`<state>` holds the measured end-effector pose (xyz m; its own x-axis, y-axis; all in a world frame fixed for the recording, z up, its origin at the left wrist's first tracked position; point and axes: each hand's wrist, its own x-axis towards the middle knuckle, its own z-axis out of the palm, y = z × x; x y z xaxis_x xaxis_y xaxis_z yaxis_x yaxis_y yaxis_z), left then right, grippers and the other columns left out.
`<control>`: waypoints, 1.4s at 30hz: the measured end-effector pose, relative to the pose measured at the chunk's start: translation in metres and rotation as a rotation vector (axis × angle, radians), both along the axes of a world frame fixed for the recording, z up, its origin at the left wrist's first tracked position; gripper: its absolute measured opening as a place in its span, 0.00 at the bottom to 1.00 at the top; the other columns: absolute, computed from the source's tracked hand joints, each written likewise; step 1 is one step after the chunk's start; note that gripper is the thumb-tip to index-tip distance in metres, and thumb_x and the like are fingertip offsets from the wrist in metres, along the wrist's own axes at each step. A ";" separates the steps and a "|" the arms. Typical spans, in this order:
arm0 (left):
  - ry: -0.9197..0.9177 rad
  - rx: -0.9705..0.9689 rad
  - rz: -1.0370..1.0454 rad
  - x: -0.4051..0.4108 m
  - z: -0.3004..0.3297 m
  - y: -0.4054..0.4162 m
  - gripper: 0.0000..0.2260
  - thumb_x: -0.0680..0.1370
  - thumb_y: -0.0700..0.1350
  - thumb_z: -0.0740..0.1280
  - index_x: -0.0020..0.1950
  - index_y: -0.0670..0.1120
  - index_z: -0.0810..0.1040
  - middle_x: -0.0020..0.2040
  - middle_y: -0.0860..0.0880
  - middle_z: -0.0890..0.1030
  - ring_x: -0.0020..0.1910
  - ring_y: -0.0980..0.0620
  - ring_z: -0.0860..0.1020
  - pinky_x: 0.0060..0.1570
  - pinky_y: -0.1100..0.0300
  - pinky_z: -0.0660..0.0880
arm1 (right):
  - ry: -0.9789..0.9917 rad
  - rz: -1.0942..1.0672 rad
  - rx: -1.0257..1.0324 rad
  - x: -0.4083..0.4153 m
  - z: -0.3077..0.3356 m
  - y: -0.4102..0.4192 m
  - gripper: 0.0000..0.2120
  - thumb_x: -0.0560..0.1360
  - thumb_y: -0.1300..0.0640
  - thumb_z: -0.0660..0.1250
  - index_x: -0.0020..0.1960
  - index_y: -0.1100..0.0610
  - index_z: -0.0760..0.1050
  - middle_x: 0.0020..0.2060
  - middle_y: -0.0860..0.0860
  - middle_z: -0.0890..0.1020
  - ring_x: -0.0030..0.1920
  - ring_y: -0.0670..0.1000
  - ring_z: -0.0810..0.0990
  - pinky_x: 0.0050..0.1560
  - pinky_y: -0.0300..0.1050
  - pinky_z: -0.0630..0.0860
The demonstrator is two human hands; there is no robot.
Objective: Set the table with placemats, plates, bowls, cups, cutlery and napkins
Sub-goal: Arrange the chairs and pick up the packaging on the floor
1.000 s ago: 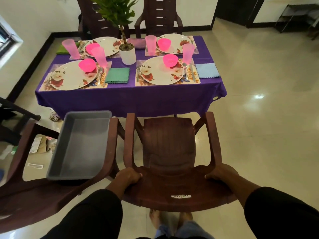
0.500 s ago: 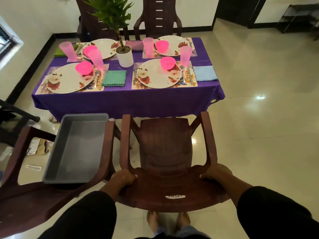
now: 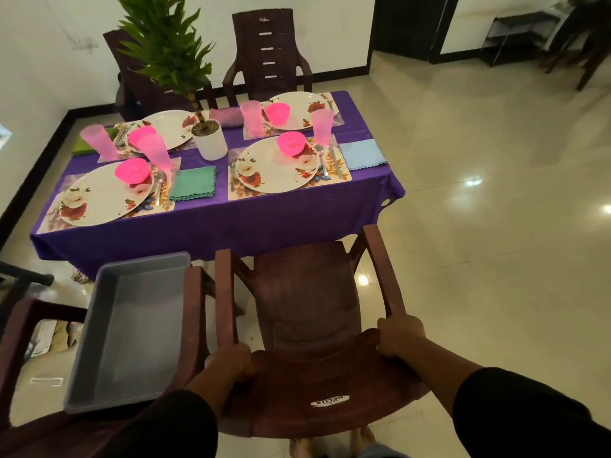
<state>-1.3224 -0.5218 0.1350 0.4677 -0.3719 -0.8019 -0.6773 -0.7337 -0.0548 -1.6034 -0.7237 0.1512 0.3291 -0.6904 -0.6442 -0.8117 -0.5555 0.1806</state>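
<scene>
A brown plastic chair (image 3: 307, 302) stands in front of me, facing the table. My left hand (image 3: 229, 365) grips the left end of its backrest and my right hand (image 3: 398, 337) grips the right end. Beyond it, a table with a purple cloth (image 3: 211, 223) carries several settings: floral plates (image 3: 277, 166) on placemats (image 3: 344, 175), pink bowls (image 3: 291, 143), pink cups (image 3: 322, 125), cutlery (image 3: 332, 161), a green napkin (image 3: 193, 183) and a blue napkin (image 3: 362, 153).
A grey plastic tub (image 3: 129, 328) rests on a second brown chair (image 3: 29, 328) to my left, close beside the one I hold. A potted plant (image 3: 210, 140) stands mid-table. Two more chairs (image 3: 267, 57) stand behind the table. Shiny tiled floor (image 3: 496, 259) spreads to the right.
The chair in my hands has moved forward toward the table, and my view has shifted closer with it. Both hands keep their grip on the backrest.
</scene>
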 end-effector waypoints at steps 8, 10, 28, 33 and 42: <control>0.207 -0.055 -0.179 -0.051 0.024 -0.073 0.24 0.82 0.57 0.66 0.76 0.48 0.71 0.74 0.46 0.74 0.70 0.45 0.75 0.69 0.52 0.72 | -0.050 0.235 0.106 -0.003 0.021 -0.021 0.18 0.81 0.45 0.63 0.66 0.53 0.78 0.61 0.53 0.82 0.63 0.57 0.80 0.62 0.54 0.76; 0.211 -0.036 -0.202 -0.066 0.021 -0.086 0.25 0.82 0.58 0.66 0.75 0.46 0.72 0.72 0.45 0.76 0.68 0.45 0.76 0.67 0.52 0.73 | -0.037 0.290 0.104 -0.012 0.022 -0.033 0.17 0.80 0.45 0.64 0.64 0.53 0.79 0.58 0.53 0.82 0.61 0.58 0.82 0.60 0.55 0.77; 0.158 -0.150 -0.215 -0.231 0.017 -0.245 0.17 0.82 0.53 0.63 0.64 0.44 0.82 0.65 0.44 0.82 0.63 0.44 0.80 0.64 0.54 0.75 | -0.379 0.418 0.491 -0.139 0.066 -0.181 0.19 0.84 0.49 0.63 0.69 0.60 0.76 0.67 0.60 0.77 0.66 0.62 0.76 0.64 0.54 0.73; 0.057 -0.284 -0.140 -0.245 0.020 -0.280 0.05 0.80 0.54 0.63 0.52 0.56 0.77 0.54 0.56 0.81 0.51 0.55 0.80 0.54 0.57 0.77 | -0.448 0.339 0.393 -0.152 0.069 -0.222 0.19 0.83 0.47 0.64 0.65 0.60 0.78 0.61 0.59 0.81 0.62 0.60 0.79 0.60 0.54 0.76; 0.248 -0.771 0.330 -0.260 0.037 -0.384 0.06 0.83 0.45 0.66 0.57 0.53 0.81 0.50 0.52 0.84 0.46 0.56 0.83 0.46 0.63 0.81 | -0.675 0.167 0.126 -0.150 0.060 -0.334 0.13 0.80 0.42 0.64 0.58 0.48 0.78 0.53 0.46 0.84 0.52 0.50 0.82 0.47 0.43 0.73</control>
